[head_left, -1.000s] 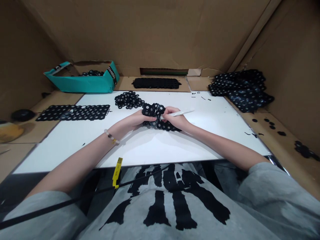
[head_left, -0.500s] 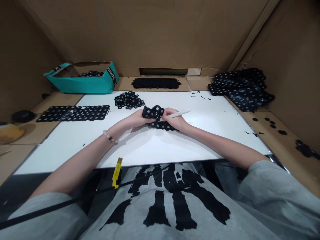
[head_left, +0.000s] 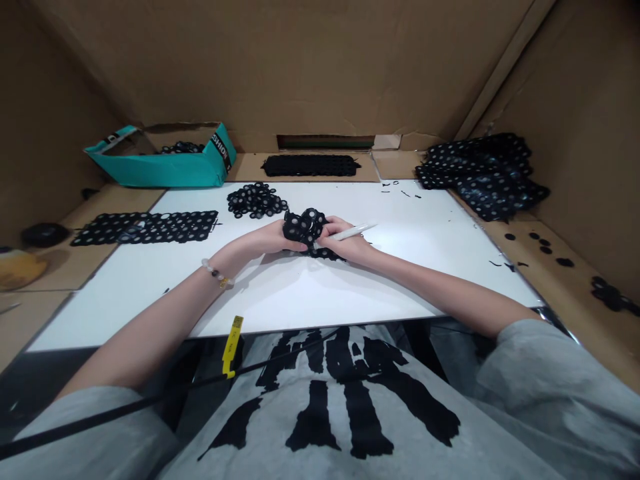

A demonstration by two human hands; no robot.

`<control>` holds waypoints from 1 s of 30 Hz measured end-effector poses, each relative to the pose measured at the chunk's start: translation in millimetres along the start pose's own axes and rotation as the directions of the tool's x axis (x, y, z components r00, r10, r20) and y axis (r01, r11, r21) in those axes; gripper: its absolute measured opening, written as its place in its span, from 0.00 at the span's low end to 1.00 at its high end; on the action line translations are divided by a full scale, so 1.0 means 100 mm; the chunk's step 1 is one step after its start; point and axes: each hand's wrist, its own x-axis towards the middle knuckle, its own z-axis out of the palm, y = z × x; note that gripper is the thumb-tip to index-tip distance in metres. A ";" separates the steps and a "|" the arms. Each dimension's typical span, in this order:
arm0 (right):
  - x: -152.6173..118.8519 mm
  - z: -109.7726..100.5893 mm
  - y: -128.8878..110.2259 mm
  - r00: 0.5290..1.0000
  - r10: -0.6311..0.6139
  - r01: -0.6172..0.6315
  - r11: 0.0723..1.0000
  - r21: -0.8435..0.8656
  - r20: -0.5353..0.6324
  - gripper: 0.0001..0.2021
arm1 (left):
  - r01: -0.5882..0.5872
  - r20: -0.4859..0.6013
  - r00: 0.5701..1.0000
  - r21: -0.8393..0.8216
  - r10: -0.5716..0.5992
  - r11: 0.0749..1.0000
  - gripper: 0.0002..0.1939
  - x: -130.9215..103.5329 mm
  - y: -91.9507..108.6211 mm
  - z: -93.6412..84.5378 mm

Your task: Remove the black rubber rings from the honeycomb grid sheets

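Both hands work a crumpled black perforated sheet at the middle of the white worktop.

The left hand (head_left: 277,238) grips the left side of the black perforated sheet (head_left: 305,229), fingers curled tight around it; the right hand (head_left: 345,245) pinches its right side while also holding a white pen (head_left: 350,233) that points far-right. The sheet sits bunched between them, its lower edge touching the worktop (head_left: 310,293). Just beyond on the far left lies a pile of loose black rings (head_left: 256,199). A flat perforated strip (head_left: 145,227) lies at the left edge, a teal box (head_left: 165,167) far left, and a stack of perforated sheets (head_left: 485,175) far right.
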 end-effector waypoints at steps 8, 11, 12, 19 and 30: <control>0.05 0.01 0.06 1.000 -0.020 0.020 0.998 0.052 0.004 0.10 | 0.044 -0.047 0.998 -0.055 -0.046 0.998 0.26 0.01 0.02 0.04; 0.06 0.00 0.07 0.999 -0.033 0.033 0.998 0.050 0.008 0.10 | 0.037 -0.043 0.998 -0.054 -0.040 0.998 0.25 0.01 0.01 0.04; 0.05 0.00 0.07 0.999 -0.035 0.035 0.998 0.050 0.005 0.10 | 0.032 -0.040 0.999 -0.055 -0.034 0.998 0.25 0.01 0.00 0.04; 0.03 0.00 0.04 1.000 -0.013 0.013 0.997 0.072 0.002 0.09 | 0.004 -0.076 0.997 -0.018 -0.005 1.000 0.29 0.04 -0.07 0.02; 0.03 0.00 0.02 1.000 0.009 -0.009 0.993 0.115 -0.001 0.09 | 0.020 -0.039 0.999 -0.029 -0.021 0.999 0.30 0.00 -0.01 0.04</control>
